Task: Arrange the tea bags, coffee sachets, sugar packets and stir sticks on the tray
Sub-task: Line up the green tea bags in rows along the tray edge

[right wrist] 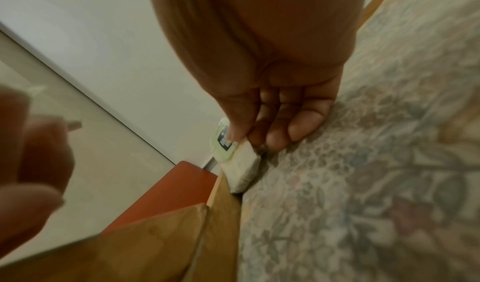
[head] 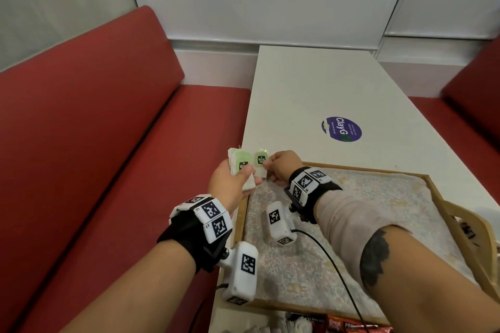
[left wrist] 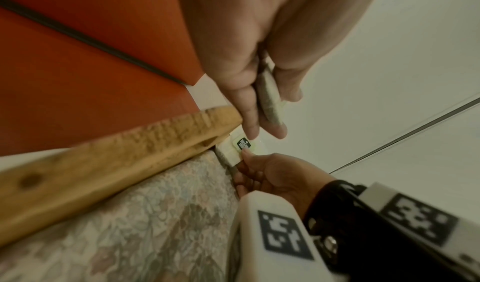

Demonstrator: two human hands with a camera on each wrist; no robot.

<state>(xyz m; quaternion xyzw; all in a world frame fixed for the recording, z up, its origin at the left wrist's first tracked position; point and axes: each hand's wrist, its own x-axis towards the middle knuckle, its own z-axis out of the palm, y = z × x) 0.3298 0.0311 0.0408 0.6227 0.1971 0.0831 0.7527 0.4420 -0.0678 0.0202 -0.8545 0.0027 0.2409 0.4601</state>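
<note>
My left hand (head: 230, 184) grips a small stack of white tea bags (head: 240, 167) with green tags, above the far left corner of the wooden tray (head: 443, 197). In the left wrist view the stack of tea bags (left wrist: 270, 99) sits between its thumb and fingers. My right hand (head: 276, 167) pinches a single tea bag (head: 260, 165) by its upper part, right beside the stack. In the right wrist view this single tea bag (right wrist: 241, 165) stands upright with its lower end at the tray's corner (right wrist: 221, 214), against the floral cloth (right wrist: 363, 183).
The tray lies on a white table (head: 324, 84) bearing a purple round sticker (head: 341, 129). Red sachets (head: 349, 324) and white packets (head: 284, 324) lie at the table's near edge. Red bench seats (head: 94, 130) flank the table. A black cable (head: 332, 265) crosses the cloth.
</note>
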